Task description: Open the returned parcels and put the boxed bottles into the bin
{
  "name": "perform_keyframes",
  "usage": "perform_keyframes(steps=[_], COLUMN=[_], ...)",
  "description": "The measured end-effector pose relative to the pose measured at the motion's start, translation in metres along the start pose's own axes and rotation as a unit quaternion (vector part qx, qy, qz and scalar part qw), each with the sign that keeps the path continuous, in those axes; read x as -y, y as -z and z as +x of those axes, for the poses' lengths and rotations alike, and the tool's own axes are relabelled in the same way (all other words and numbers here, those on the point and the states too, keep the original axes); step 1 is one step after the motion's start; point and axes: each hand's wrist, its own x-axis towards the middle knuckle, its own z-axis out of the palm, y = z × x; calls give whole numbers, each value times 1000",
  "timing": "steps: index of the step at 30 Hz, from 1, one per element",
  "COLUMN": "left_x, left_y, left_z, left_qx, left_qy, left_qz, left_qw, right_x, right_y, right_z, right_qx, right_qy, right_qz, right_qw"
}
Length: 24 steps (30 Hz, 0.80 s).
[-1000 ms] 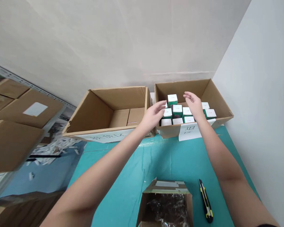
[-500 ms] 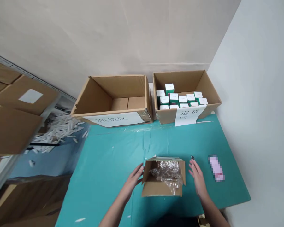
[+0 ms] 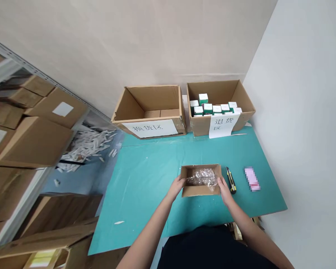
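Note:
A small open cardboard box (image 3: 200,191) is between my hands over the front middle of the teal table (image 3: 145,175). Clear bubble wrap (image 3: 204,175) fills much of it; what the wrap covers, if anything, I cannot make out. My left hand (image 3: 176,188) grips the box's left side, and my right hand (image 3: 224,189) grips its right side, fingers partly hidden by the cardboard. Whether the box touches the table I cannot tell. Just right of my right hand lies a black and yellow utility knife (image 3: 231,181).
At the back stand two large labelled cartons, an open left carton (image 3: 154,129) and a right carton (image 3: 201,129) holding several green-and-white boxes (image 3: 207,108). A blurred pink item (image 3: 252,179) lies at right. Shelved cartons (image 3: 33,142) fill the left; a white wall bounds the right.
Both hands have closed in from beside the small box and now grip its two sides. The flaps stand less spread. My view has shifted, so the knife shows fully.

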Motion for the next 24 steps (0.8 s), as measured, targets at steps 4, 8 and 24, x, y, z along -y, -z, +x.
perform_keyframes(steps=[4, 8, 24], left_x=[-4, -9, 35], left_y=[3, 15, -40], left_z=[-18, -46, -140], left_qx=[-15, 21, 317], left_qy=[-41, -108, -209], left_qz=[20, 32, 235], left_qw=[999, 993, 895], right_x=[13, 13, -102], right_y=[-11, -29, -68], right_z=[-24, -71, -322], right_qx=[-66, -172, -521], right_qy=[0, 23, -29], right_qz=[11, 38, 163], right_qw=[998, 984, 838])
